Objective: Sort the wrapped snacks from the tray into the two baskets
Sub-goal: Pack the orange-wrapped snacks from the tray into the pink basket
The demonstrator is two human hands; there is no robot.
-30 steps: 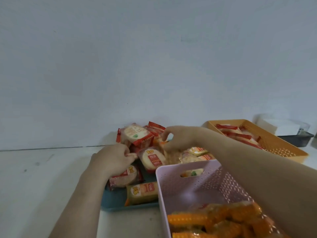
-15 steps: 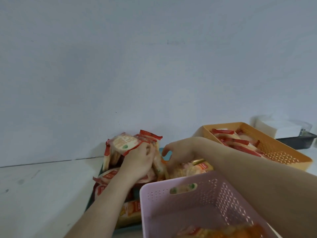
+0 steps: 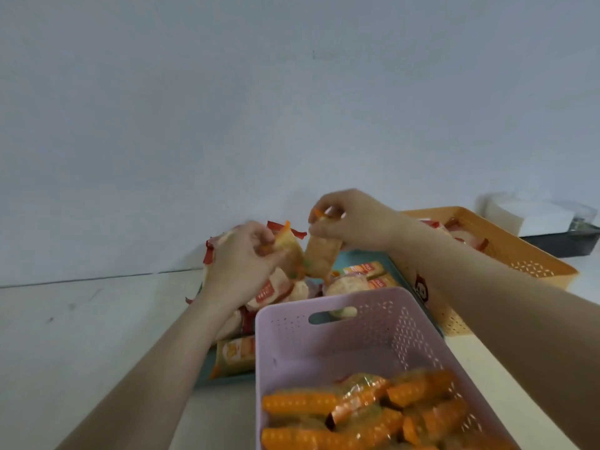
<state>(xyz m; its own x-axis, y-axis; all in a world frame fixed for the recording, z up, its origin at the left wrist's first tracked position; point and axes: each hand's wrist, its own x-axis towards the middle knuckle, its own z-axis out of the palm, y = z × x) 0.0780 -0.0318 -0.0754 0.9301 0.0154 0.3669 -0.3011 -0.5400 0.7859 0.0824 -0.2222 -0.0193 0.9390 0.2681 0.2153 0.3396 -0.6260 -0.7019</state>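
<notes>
Both grips are holding: right grip (image 3: 349, 222) pinching an orange-sealed snack (image 3: 323, 256) by its top seam, left grip (image 3: 242, 264) clutching a bundle (image 3: 289, 251), above the tray (image 3: 360, 254). Judging by contents, the pink basket (image 3: 292, 336) at six o'clock is suiting it; lowering before releasing is looking wisest.

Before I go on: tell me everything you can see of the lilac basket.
The lilac basket is a rectangular, plastic-looking tub with slot-perforated walls and an oval handle cutout in its far end. It stands upright on the white table, nearest the camera, its far end hiding part of the teal tray. Orange-wrapped snacks pile at its near end; the far floor is bare. Neither the left hand nor the right hand touches it.
</notes>
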